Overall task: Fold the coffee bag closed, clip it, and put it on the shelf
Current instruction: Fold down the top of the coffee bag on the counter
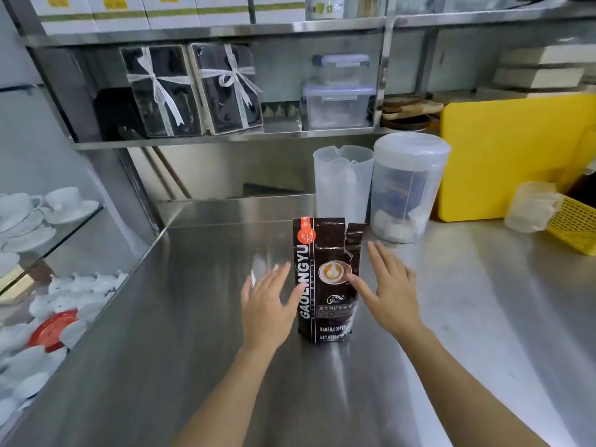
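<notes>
A dark brown coffee bag [325, 253] with white lettering and a latte picture stands upright on the steel counter [193, 317]. Its top is open and torn at the right corner. My left hand [264, 304] is open just left of the bag, thumb near its edge. My right hand [387, 291] is open on the bag's right, its thumb touching the front. Neither hand grips the bag. No clip is in view. A steel shelf [225, 138] runs above the back of the counter.
Two translucent plastic containers [406, 185] stand right behind the bag. A yellow cutting board [516, 150] and yellow basket [577, 227] sit at the right. The shelf holds ribboned black boxes [193, 88] and lidded plastic tubs [338, 104]. White cups and saucers [48, 208] fill a glass rack left.
</notes>
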`<move>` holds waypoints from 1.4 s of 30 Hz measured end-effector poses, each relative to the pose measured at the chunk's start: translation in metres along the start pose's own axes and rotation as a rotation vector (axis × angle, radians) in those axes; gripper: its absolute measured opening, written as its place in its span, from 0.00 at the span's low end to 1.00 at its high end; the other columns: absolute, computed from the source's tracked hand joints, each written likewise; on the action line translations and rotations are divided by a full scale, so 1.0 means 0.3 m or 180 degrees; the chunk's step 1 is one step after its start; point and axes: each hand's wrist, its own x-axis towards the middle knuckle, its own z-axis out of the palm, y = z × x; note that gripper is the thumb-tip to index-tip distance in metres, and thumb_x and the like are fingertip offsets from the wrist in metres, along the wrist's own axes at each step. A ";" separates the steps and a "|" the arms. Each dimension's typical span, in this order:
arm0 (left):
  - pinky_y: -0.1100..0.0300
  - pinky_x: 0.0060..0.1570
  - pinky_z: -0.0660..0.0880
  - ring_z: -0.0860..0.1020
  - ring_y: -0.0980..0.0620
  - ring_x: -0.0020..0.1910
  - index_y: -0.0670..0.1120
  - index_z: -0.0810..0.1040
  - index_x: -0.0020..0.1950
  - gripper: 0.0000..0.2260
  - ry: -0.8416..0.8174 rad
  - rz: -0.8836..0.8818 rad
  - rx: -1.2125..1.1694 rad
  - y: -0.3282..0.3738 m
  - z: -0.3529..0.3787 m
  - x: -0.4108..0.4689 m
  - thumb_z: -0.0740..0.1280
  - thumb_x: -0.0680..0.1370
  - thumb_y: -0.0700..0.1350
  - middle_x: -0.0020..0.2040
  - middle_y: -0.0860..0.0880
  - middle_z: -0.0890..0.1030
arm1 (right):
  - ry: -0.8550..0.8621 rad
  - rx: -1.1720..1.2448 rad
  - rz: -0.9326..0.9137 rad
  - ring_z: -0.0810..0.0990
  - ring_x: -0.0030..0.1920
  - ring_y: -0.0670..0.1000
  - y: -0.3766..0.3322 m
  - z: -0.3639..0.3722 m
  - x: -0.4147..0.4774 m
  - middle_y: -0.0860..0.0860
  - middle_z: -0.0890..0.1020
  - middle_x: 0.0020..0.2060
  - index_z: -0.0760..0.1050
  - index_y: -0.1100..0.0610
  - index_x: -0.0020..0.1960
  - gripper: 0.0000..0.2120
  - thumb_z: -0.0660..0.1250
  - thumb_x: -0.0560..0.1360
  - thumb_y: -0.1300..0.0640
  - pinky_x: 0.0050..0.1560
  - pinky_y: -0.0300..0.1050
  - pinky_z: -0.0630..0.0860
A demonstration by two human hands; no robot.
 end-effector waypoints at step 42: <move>0.46 0.52 0.74 0.77 0.53 0.36 0.54 0.74 0.50 0.16 0.0537 -0.1002 -0.1133 0.050 0.071 0.134 0.74 0.67 0.42 0.44 0.54 0.79 | -0.0396 0.2554 -0.0076 0.72 0.37 0.42 -0.025 0.098 -0.050 0.49 0.72 0.33 0.82 0.60 0.45 0.08 0.68 0.69 0.68 0.38 0.27 0.67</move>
